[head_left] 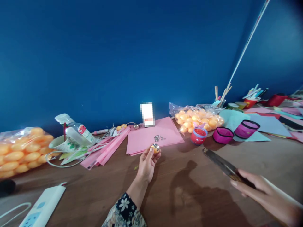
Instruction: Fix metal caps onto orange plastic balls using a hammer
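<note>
My left hand (148,165) is closed, fingertips around a small orange ball (156,148) that has shiny silver pieces on part of its surface. Just beyond it, a little heap of silver pieces (159,138) lies on a stack of pink paper (139,142). On the right, my right hand (257,187) grips one end of a long, flat, dark-brown bar (222,164). The bar points away to the left above the brown table (170,201); its exact kind cannot be made out. A shiny silver ball (135,126) sits at the paper's back left.
Bags of orange balls (21,151) stand at left and beyond a red cup (199,136). Nearby are purple fabric holders (222,135), pink strips (111,146), a tilted clear bottle (81,134) in a cup, a white cable (63,166) and a power strip (44,206). A blue wall (118,56) rises behind.
</note>
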